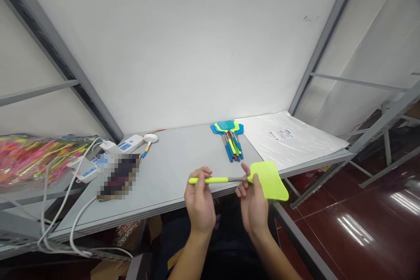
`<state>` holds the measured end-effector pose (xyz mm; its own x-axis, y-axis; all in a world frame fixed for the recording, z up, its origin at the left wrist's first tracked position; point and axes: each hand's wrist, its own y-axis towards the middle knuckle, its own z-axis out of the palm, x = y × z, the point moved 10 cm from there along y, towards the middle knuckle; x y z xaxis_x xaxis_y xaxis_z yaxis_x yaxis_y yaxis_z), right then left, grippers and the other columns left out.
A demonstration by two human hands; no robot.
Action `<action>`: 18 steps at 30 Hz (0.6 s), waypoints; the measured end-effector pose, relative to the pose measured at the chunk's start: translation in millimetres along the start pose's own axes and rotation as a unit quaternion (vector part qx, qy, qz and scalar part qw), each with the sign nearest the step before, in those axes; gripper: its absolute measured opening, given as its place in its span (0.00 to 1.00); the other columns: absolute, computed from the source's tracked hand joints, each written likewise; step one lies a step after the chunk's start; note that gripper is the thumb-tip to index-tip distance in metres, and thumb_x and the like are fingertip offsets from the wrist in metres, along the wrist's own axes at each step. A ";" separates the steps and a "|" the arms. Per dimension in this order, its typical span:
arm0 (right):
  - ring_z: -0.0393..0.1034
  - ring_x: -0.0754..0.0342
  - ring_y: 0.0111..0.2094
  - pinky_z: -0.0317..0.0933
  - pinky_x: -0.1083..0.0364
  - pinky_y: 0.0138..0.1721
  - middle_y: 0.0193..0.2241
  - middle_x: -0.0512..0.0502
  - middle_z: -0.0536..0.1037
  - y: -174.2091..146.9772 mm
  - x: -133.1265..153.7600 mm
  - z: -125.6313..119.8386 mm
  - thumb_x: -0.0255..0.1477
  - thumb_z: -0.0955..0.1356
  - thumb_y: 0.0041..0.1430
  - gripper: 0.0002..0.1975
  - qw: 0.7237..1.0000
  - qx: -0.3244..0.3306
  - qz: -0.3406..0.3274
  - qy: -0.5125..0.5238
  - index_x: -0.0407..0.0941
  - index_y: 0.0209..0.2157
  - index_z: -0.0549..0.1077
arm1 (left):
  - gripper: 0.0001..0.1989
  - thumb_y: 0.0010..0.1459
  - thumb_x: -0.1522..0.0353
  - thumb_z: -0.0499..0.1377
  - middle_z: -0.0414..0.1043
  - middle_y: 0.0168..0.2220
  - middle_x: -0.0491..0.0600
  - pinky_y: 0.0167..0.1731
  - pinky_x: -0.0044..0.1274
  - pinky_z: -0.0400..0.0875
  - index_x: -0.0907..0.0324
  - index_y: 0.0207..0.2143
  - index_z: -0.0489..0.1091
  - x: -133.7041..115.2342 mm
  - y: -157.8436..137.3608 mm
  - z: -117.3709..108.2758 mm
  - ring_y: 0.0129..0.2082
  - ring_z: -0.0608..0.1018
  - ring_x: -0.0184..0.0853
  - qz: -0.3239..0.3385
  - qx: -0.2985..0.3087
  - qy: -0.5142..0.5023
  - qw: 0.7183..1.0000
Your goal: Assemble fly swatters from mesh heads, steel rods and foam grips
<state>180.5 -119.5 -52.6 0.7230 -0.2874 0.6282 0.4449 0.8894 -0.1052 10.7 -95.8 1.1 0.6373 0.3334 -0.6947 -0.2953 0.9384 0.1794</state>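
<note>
A lime-yellow fly swatter (269,179) is held level over the front edge of the table, its perforated head to the right. My left hand (199,201) is closed around its yellow handle at the left end. My right hand (254,199) grips the swatter where the metal shaft meets the head, thumb and fingers around it. Beyond my hands, a stack of fly swatters (227,126) in blue, yellow and other colours lies on the table, heads toward the wall and handles toward me.
A white plastic packet (285,135) with a printed label covers the table's right part. At left lie power strips (131,143) with white cables, a white round-headed object (151,138) and a blurred-out item (120,177). Colourful bagged goods (36,157) sit farther left. Grey metal posts (323,39) frame the table.
</note>
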 end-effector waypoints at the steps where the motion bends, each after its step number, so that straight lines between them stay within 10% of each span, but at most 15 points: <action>1: 0.51 0.62 0.20 0.55 0.59 0.22 0.24 0.55 0.60 3.1 6.0 -3.4 0.42 0.66 0.60 0.14 1.000 -0.009 -0.013 0.003 0.48 0.41 0.74 | 0.07 0.58 0.66 0.60 0.67 0.33 0.49 0.37 0.24 0.66 0.59 0.29 0.68 0.6 9.8 -6.3 0.37 0.71 0.34 -0.022 -0.009 -0.016 1.000; 12: 0.60 0.61 0.23 0.52 0.60 0.19 0.31 0.50 0.72 9.4 10.4 -21.4 0.38 0.72 0.54 0.16 0.994 -0.059 -0.028 -0.085 0.41 0.39 0.73 | 0.07 0.53 0.65 0.55 0.64 0.28 0.42 0.31 0.23 0.69 0.57 0.27 0.60 -9.4 65.8 -79.0 0.24 0.68 0.26 -0.093 -0.137 -0.045 0.985; 18: 0.55 0.61 0.17 0.48 0.59 0.17 0.18 0.55 0.66 -0.2 6.2 -8.8 0.41 0.70 0.55 0.16 0.982 -0.001 -0.059 -0.177 0.41 0.33 0.73 | 0.08 0.52 0.65 0.58 0.68 0.28 0.43 0.28 0.25 0.71 0.58 0.28 0.63 -28.2 74.4 -76.6 0.23 0.68 0.27 -0.072 -0.084 0.064 0.992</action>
<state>189.6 -124.6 -55.5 0.4369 -0.2468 0.8650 0.5161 0.8564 -0.0164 -83.8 -42.4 -19.4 0.5892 0.1733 -0.7892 -0.3295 0.9433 -0.0389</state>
